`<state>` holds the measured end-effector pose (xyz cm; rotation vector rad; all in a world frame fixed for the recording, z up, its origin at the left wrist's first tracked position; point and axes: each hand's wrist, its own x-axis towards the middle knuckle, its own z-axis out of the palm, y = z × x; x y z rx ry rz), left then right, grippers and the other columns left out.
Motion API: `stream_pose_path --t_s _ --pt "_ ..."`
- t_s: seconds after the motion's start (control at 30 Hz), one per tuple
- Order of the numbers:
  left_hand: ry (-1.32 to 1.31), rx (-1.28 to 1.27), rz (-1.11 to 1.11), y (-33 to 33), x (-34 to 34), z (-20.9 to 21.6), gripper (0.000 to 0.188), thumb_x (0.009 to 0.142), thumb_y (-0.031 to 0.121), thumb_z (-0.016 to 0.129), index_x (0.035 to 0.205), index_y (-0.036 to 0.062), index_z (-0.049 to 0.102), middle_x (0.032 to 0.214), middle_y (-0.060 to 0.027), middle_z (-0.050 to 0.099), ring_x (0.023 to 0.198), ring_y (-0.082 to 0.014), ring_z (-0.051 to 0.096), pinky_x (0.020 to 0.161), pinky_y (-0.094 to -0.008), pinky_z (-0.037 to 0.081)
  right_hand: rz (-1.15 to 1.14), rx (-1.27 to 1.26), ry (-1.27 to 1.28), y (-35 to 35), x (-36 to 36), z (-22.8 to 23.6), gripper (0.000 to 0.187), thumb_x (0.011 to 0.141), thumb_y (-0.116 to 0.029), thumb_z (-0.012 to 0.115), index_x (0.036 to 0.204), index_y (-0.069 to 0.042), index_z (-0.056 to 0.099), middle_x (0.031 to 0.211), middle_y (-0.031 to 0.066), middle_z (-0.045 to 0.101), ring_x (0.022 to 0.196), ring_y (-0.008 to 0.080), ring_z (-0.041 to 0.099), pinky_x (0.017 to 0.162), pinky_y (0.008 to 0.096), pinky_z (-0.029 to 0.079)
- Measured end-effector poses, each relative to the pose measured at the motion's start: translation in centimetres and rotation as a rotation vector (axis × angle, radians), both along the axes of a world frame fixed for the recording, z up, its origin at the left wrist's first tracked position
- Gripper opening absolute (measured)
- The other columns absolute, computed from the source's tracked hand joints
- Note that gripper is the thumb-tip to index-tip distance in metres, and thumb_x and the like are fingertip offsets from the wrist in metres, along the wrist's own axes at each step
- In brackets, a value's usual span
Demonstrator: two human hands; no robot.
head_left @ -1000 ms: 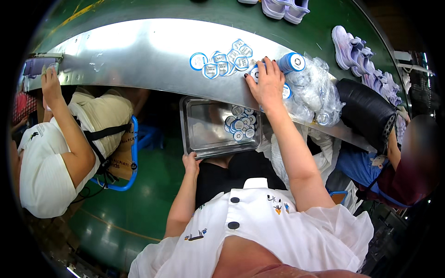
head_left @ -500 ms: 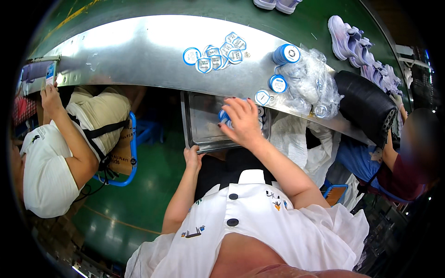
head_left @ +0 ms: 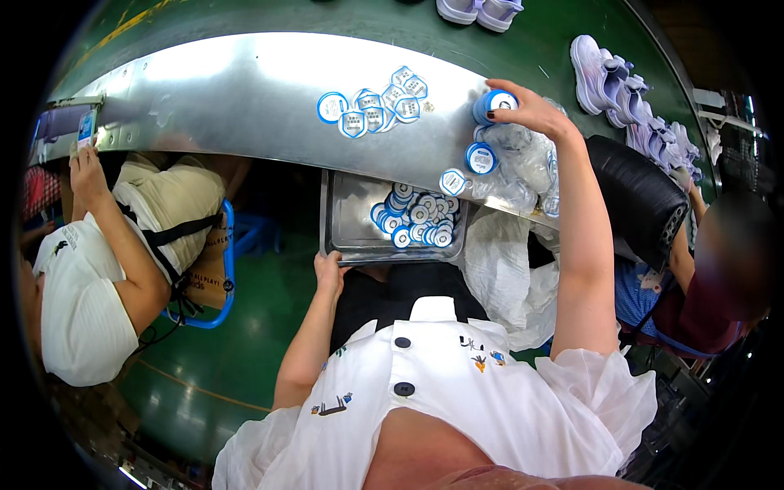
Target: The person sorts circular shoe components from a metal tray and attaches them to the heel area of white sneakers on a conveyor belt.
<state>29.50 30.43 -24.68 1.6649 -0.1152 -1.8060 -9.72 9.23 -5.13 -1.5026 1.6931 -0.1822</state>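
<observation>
My right hand [head_left: 532,113] reaches over the metal table and has its fingers and thumb around a stack of round blue-and-white labels [head_left: 500,103]. Another blue-and-white stack [head_left: 481,158] stands just nearer, with a single hexagonal label [head_left: 452,182] by the table edge. My left hand [head_left: 329,274] grips the near left corner of a steel tray [head_left: 349,237], which sits over my lap, partly under the table. Many small round blue-rimmed discs [head_left: 418,214] lie piled in the tray's right half. Farther left on the table is a spread of hexagonal and round labels [head_left: 376,113].
Crumpled clear plastic bags [head_left: 518,167] lie beside the stacks. A black rounded object [head_left: 637,192] sits at the right. Lilac sneakers [head_left: 600,77] line the green surface beyond. A seated person [head_left: 98,278] is at left holding a phone; another person [head_left: 702,282] is at right.
My right hand has moved from above the tray out to the far right stack and closed around it, uncovering the discs in the tray. My left hand stays on the tray corner.
</observation>
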Motion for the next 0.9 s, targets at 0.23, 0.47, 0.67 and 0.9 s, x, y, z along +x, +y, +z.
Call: stream_pose_path --t_s 0.23,0.47,0.67,0.9 --pt "0.002 0.006 -0.004 -0.5 -0.5 -0.2 0.026 0.073 -0.002 0.045 0.099 -0.0005 0.041 0.085 -0.013 0.054 0.068 -0.0251 0.06 0.058 -0.0368 0.056 0.269 0.022 0.145 -0.2 2.7 0.2 0.061 0.058 -0.033 0.069 0.115 -0.015 0.054 0.113 0.016 0.052 0.103 0.0273 0.052 0.088 0.0338 0.042" --pt "0.012 -0.014 0.01 -0.4 -0.8 0.2 0.026 0.073 -0.002 0.045 0.099 -0.0006 0.041 0.085 -0.0128 0.053 0.07 -0.025 0.06 0.059 -0.0366 0.056 0.471 -0.267 0.608 2.9 7.1 -1.5 0.054 0.052 -0.025 0.071 0.104 -0.018 0.059 0.119 0.0178 0.045 0.101 0.0384 0.046 0.085 0.0436 0.042" --pt "-0.021 -0.055 -0.046 -0.2 -0.4 -0.2 0.023 0.072 -0.001 0.045 0.095 -0.0008 0.046 0.081 -0.0112 0.054 0.066 -0.0231 0.06 0.057 -0.0351 0.055 0.398 -0.328 0.611 4.7 7.3 -1.1 0.053 0.053 -0.026 0.072 0.103 -0.016 0.057 0.121 0.0139 0.045 0.103 0.039 0.046 0.083 0.0452 0.043" --pt "-0.029 -0.065 -0.021 1.9 1.3 -0.2 0.028 0.07 0.0 0.044 0.098 -0.0014 0.048 0.081 -0.0104 0.055 0.065 -0.0214 0.059 0.055 -0.0339 0.053 0.428 -0.53 0.081 13.6 16.9 -0.4 0.057 0.051 -0.022 0.077 0.102 -0.015 0.053 0.117 0.0109 0.042 0.104 0.0371 0.041 0.087 0.0454 0.038"
